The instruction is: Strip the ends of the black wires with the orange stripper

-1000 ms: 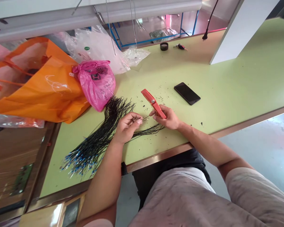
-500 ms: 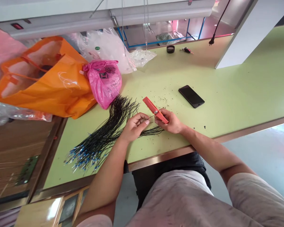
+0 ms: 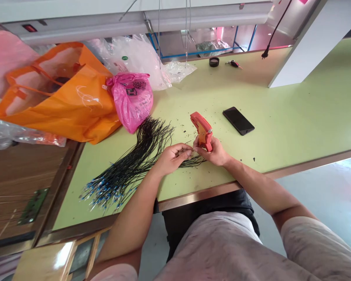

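My right hand [image 3: 216, 152] is closed around a red and orange wire stripper [image 3: 204, 130], its head pointing up and away from me. The thumb and fingertips of that hand meet those of my left hand [image 3: 174, 157]. A thin black wire [image 3: 188, 143] shows at the pinched left fingers; its end between the hands is hard to make out. Beneath the hands lie several loose black wires [image 3: 190, 162]. Left of them spreads a large bundle of black wires [image 3: 134, 156], with blue and silvery ends [image 3: 105, 193] toward the table's near left.
A black phone [image 3: 238, 121] lies right of my hands on the green table [image 3: 295, 117]. An orange bag [image 3: 76, 105] and a pink plastic bag [image 3: 133, 101] stand at the left. Farther back are a black ring [image 3: 213, 62], keys [image 3: 234, 64] and a hanging plug [image 3: 265, 53]. Dark scraps dot the tabletop.
The wire stripper has turned in my right hand from edge-on to upright, showing its orange side. My left hand has moved right, and the fingertips of both hands now meet.
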Demonstrator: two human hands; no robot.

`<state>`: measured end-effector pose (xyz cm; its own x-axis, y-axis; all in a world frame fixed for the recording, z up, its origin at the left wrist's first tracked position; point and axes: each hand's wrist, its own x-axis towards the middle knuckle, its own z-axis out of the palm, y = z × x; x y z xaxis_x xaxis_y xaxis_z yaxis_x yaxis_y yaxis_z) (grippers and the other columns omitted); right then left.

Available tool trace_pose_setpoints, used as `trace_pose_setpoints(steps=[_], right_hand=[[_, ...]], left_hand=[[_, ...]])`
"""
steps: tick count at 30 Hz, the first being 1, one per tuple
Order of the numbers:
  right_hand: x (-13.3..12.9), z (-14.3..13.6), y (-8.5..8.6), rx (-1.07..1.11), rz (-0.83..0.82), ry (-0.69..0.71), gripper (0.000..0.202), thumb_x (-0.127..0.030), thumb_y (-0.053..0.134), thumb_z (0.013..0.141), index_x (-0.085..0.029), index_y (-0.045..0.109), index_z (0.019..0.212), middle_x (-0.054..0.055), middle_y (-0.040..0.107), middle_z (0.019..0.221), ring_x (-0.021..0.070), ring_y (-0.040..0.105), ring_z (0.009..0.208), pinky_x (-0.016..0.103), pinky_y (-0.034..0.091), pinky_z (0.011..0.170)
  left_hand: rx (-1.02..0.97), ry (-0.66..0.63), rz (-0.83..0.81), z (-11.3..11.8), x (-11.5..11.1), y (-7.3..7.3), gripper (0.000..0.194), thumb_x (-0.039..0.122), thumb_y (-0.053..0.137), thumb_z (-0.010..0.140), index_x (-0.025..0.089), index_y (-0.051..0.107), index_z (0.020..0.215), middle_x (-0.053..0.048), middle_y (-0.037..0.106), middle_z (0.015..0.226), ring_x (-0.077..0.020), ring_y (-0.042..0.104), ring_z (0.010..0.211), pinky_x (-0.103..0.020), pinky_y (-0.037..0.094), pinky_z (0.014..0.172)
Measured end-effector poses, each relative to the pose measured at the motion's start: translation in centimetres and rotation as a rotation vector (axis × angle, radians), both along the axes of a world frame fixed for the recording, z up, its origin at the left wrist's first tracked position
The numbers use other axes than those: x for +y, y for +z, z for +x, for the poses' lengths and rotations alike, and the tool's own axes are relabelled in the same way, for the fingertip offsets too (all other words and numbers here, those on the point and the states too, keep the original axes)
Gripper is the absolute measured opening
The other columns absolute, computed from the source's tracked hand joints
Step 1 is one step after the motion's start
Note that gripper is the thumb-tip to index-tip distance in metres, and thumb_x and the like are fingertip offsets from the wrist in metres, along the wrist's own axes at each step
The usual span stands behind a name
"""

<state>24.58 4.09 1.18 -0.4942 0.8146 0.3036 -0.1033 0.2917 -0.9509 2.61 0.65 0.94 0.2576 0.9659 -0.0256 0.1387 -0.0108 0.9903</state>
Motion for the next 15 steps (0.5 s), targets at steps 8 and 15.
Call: trace_pose_setpoints(steps=[8, 15], right_hand=[[0.8, 0.4, 0.2, 0.046, -0.105, -0.129, 0.039, -0.057, 0.079, 0.090, -0.022, 0.060, 0.090, 0.001, 0.061, 0.082, 0.0162, 0.057, 0.074, 0.035, 0.052, 0.072], [0.9, 0.9, -1.2, -0.222, 0.092, -0.300, 0.038, -0.047, 0.077, 0.090, -0.023, 0.059, 0.114, 0.005, 0.068, 0.100, 0.0196, 0.061, 0.083, 0.037, 0.054, 0.074]], left_hand=[[0.079, 0.059, 0.092, -0.2, -0.1, 1.1, 0.044, 0.062, 0.083, 0.086, 0.019, 0.081, 0.095, -0.007, 0.081, 0.082, -0.0196, 0.076, 0.073, -0.029, 0.060, 0.068], [0.026, 0.203, 0.157, -0.5, 0.2, 0.9, 0.036, 0.053, 0.084, 0.086, 0.018, 0.080, 0.093, -0.002, 0.071, 0.068, -0.0142, 0.064, 0.063, -0.025, 0.051, 0.061]])
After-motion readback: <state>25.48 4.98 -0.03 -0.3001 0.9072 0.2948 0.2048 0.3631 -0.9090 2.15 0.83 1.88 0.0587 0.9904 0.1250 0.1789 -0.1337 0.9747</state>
